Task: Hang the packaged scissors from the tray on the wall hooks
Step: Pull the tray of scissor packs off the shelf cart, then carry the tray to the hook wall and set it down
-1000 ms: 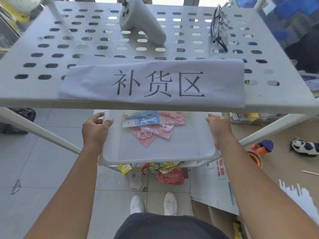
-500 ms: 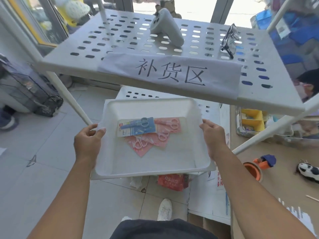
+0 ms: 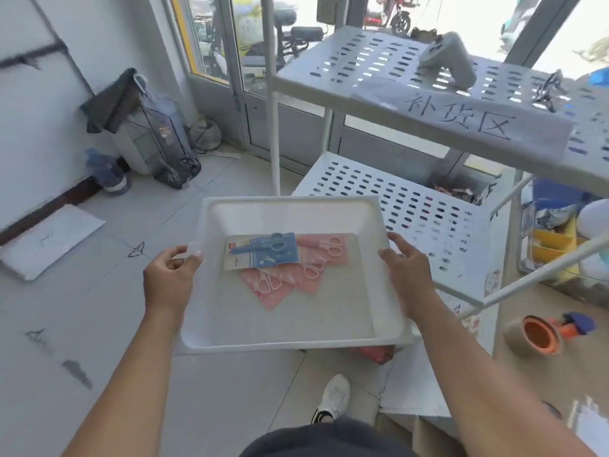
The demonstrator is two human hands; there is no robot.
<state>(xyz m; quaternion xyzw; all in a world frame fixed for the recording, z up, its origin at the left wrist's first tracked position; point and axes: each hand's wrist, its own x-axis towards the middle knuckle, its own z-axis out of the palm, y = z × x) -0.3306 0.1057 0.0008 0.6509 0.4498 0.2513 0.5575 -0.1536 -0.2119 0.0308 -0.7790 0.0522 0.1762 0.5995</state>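
**A:** Why did you carry the tray (image 3: 290, 338) with both hands and not one?

**B:** You had your left hand (image 3: 169, 278) clamped on its left rim, thumb over the lip and fingers curled under, and your right hand (image 3: 407, 270) closed the same way on the right rim. My guess is that a grip on opposite edges held it level, so the packs could not slide about.

**A:** And where were the scissors?

**B:** All in the tray, in the far half of its floor. You had the blue pack (image 3: 262, 250) on top, toward the far left, lying partly over the pink packs (image 3: 308, 265), which fanned out toward the middle and the far right. The near half of the tray floor was bare.

**A:** Were they loose?

**B:** They looked it: flat cards overlapping, nothing pinning them. That is likely why you kept the tray flat, close in front of your body.

**A:** Was the tray resting on the shelf (image 3: 398, 206)?

**B:** No. You held it in the air, over the floor, near the shelf's left edge but clear of it.

**A:** Any hooks in sight?

**B:** None that I could make out. Nothing was hung yet, and with both hands full you would need to free one first.
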